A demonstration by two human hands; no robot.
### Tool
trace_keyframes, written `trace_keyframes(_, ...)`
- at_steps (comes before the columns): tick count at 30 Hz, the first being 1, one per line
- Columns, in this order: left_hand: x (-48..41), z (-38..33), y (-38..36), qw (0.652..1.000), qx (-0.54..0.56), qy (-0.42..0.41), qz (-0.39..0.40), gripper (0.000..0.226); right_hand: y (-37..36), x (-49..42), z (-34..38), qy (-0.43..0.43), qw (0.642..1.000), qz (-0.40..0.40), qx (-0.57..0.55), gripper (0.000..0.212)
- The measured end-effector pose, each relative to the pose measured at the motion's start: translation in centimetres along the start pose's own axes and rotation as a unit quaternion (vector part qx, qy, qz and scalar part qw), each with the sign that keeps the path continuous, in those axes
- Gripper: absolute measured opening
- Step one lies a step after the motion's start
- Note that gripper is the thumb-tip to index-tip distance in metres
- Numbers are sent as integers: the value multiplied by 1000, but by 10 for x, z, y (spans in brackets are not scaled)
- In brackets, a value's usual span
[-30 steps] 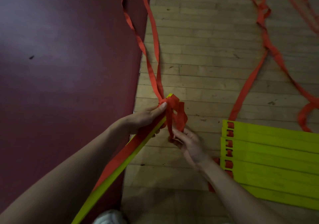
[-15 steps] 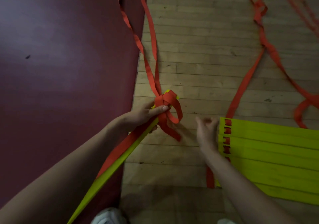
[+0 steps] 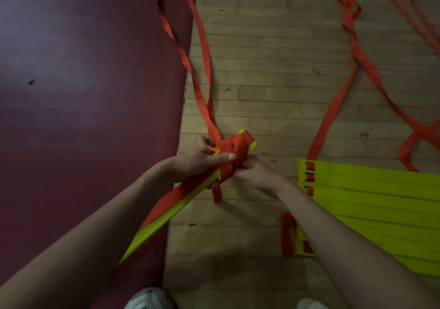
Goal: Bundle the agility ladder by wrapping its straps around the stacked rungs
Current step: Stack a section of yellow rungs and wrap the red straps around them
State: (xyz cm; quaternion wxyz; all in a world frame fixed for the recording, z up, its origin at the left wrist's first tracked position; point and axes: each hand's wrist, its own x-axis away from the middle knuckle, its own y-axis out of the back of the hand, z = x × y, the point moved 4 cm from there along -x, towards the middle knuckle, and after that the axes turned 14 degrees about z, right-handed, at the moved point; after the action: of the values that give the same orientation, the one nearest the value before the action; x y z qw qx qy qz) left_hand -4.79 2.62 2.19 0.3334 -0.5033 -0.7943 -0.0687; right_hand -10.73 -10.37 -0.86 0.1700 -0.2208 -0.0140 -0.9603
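The left hand (image 3: 195,163) grips the stack of flat yellow-green plastic rungs (image 3: 164,218), its thumb pressing the wrapped orange fabric strap (image 3: 235,147). Just beside it, the right hand (image 3: 254,173) curls its fingers round that wrap. Further right, loose yellow rungs (image 3: 369,201) lie on the wooden floor (image 3: 273,82).

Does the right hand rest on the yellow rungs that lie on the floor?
No, the right hand grips the red strap wrap on the held stack, apart from the floor rungs.

Yellow stacked rungs (image 3: 171,210) slant above the wooden floor's (image 3: 273,82) left edge, orange straps (image 3: 234,149) wound round their far end; loose rungs (image 3: 371,204) lie flat at its right edge.
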Motion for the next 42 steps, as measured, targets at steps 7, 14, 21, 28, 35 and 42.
trace_keyframes(7, 0, -1, -1, 1000, -9, -14, 22, 65, 0, 1, -6, -1, 999, 32, 17, 39)
trace_keyframes(14, 3, -3, 12, 998, -35, -44, -24, 68, 20, 7, -6, 28, 998, -30, 56, 15)
trace_keyframes(21, 5, -4, 10, 997, -47, -67, 2, 42, 34, 19, -5, 43, 995, -44, 74, 18)
trace_keyframes(28, 10, -3, 11, 997, -4, -73, -2, 38, 21, 16, -10, 11, 997, -23, 74, 25)
trace_keyframes(35, 8, -2, 7, 998, 5, -65, -1, 29, 21, 18, 0, 14, 999, 23, 27, 14)
trace_keyframes(42, 7, 1, 5, 998, 15, -53, 2, 32, 18, 13, 4, 21, 997, 7, -73, 17)
